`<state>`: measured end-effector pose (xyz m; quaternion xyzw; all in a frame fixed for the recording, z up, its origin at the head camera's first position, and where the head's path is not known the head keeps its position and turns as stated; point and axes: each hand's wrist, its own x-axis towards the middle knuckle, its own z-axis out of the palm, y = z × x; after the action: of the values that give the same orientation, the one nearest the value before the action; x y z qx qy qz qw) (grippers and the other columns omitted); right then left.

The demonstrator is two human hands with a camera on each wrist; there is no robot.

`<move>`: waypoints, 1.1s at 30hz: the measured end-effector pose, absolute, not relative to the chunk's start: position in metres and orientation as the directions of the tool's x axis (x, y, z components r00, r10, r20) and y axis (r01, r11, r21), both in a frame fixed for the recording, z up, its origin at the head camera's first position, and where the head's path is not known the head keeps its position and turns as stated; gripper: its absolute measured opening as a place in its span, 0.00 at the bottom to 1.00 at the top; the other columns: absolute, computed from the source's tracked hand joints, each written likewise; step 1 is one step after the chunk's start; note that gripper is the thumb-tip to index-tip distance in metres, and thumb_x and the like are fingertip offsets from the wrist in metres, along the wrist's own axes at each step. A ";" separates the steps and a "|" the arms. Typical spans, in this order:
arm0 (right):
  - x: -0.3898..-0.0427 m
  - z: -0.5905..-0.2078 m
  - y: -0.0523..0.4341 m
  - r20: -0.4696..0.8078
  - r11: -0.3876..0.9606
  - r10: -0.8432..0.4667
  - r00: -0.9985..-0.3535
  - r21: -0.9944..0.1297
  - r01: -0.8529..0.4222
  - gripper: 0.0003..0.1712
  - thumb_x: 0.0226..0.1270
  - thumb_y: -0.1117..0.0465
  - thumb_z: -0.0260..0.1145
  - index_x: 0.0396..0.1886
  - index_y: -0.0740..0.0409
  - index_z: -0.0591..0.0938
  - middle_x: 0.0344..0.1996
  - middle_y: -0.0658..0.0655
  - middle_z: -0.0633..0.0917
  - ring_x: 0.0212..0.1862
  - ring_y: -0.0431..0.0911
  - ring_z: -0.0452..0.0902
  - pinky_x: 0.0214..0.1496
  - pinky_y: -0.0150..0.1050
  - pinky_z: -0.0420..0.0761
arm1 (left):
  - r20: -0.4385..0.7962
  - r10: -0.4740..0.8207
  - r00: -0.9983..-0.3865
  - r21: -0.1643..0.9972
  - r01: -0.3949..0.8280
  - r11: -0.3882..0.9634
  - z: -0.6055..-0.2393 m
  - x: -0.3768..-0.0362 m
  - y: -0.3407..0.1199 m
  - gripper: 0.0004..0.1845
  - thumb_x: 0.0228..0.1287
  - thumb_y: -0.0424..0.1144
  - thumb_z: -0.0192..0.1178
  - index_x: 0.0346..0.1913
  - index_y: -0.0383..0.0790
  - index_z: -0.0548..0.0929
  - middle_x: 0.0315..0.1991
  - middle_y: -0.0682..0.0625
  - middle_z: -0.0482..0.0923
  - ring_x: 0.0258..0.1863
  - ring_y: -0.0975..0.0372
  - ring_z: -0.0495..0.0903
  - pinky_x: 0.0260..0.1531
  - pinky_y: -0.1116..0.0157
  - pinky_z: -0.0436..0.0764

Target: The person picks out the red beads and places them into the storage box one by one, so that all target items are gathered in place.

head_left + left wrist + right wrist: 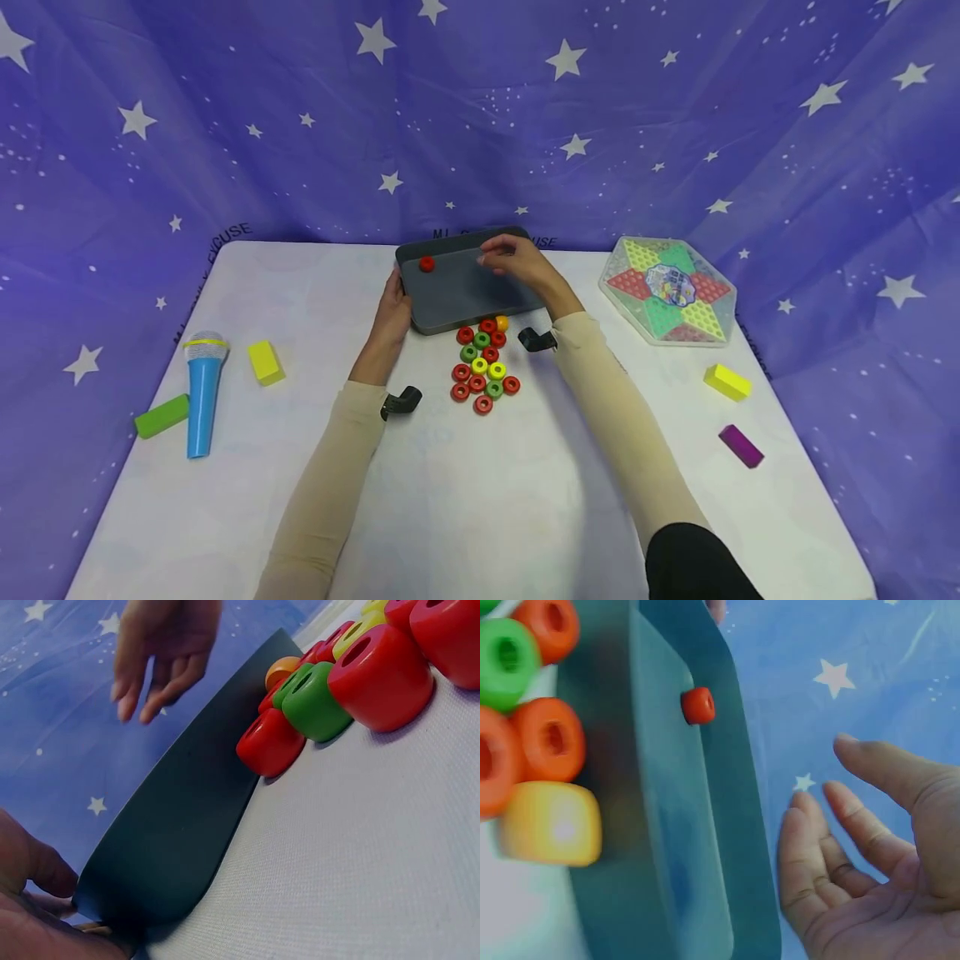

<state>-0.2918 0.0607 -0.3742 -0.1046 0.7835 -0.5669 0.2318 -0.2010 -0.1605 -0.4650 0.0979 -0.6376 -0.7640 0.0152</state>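
In the head view, gripping the dark grey rectangular tray (465,287) by its left edge with the left hand (392,315), probably steadying it at the far edge of the white table (450,500); holding the right hand (517,260) over the tray's right half; having glossy red, green, yellow and orange beads (483,368) clustered outside its near edge, probably for easy reach; in the left wrist view, curling thumb and fingers about its end; in the right wrist view, pinching nothing between parted fingertips, with one round red holed bead (696,706) lying near the tray's far left corner.
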 end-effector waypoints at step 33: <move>-0.210 -0.449 0.132 -0.244 0.511 -0.580 -0.777 -0.852 -0.113 0.20 0.65 0.69 0.62 0.58 0.57 0.80 0.51 0.58 0.82 0.45 0.50 0.78 0.40 0.34 0.78 | -0.148 -0.110 -0.983 0.975 -0.126 -0.184 -0.449 -0.197 -0.162 0.35 0.70 0.22 0.34 0.77 0.38 0.38 0.78 0.40 0.36 0.76 0.54 0.39 0.74 0.62 0.43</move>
<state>-0.2102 0.1319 -0.4485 -0.2090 0.8294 -0.4481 0.2602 -0.1966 -0.1621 -0.4491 0.0923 -0.6388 -0.7638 -0.0053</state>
